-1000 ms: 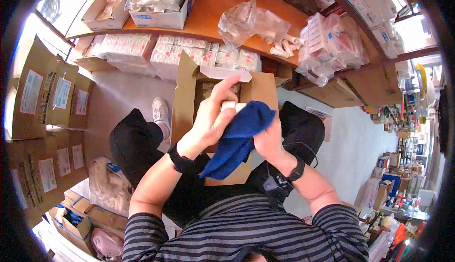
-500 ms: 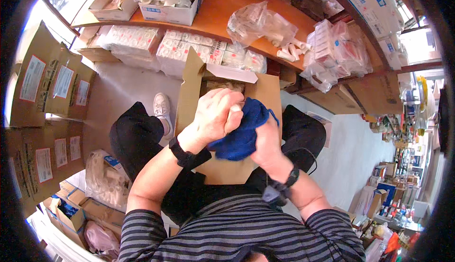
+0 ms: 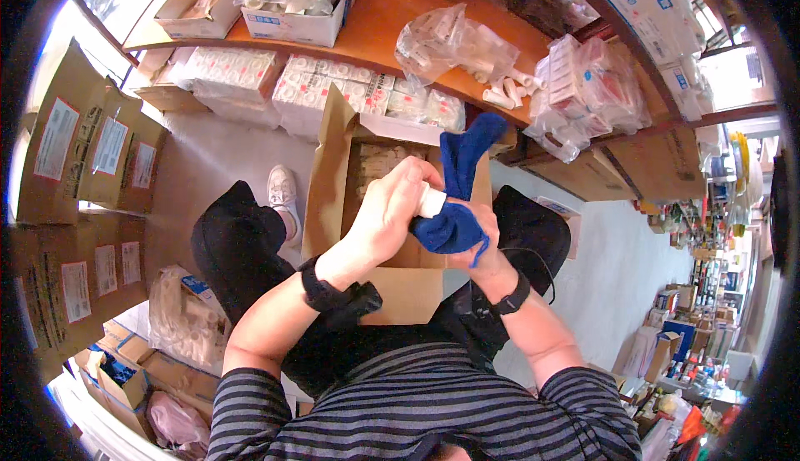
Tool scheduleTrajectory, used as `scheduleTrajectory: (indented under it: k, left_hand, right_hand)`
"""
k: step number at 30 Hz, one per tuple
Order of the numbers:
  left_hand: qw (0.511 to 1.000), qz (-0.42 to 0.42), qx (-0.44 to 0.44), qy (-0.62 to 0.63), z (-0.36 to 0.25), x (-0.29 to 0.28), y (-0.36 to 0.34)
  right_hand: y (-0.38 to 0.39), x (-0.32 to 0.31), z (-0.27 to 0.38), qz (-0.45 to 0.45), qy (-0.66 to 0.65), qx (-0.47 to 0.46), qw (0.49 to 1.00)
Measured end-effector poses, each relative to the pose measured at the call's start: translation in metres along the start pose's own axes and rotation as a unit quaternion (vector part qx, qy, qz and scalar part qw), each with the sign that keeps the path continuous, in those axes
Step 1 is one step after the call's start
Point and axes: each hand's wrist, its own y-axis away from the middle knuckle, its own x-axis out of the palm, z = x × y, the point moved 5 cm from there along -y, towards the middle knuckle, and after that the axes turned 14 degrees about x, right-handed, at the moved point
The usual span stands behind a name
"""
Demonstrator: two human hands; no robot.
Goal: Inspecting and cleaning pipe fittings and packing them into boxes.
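Observation:
My left hand [image 3: 385, 211] is closed around a white pipe fitting [image 3: 432, 202], whose round end sticks out past the fingers. Blue cloth [image 3: 468, 159] is gripped in my right hand [image 3: 485, 226]; it bunches against the fitting, and one part flops up and away. Both hands meet over an open cardboard box [image 3: 327, 169] between my knees. Inside the box, packed pale pieces [image 3: 377, 165] show beyond my left hand. The right fingers are partly covered by the cloth.
A wooden shelf [image 3: 379, 11] ahead carries a plastic bag of white pipe fittings [image 3: 450, 44] and wrapped packs [image 3: 587, 86]. Labelled cartons [image 3: 87, 140] are stacked at the left. Goods crowd the far right. A bag of pale parts [image 3: 183, 311] lies at my left.
The cloth has opened out from its bunch, with one end swung up and away. The white fitting's end now shows. My left hand has moved slightly right and down, uncovering more of the box.

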Motion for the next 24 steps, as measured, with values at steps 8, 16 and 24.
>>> scheduleTrajectory:
  k: [8, 16, 24]
  left_hand:
    - [0.888, 0.032, 0.345, -0.302, -0.025, -0.003, -0.007]
    - [0.998, 0.019, 0.056, 0.01, 0.005, -0.005, -0.008]
    - [0.979, 0.046, 0.0, 0.196, 0.009, 0.01, -0.006]
  right_hand:
    - [0.017, 0.031, -0.024, 0.038, -0.537, 0.5, 0.678]
    - [0.008, -0.003, -0.038, 0.039, -0.705, 0.372, 0.603]
    - [0.009, -0.023, -0.04, -0.108, -0.341, 0.299, 0.885]
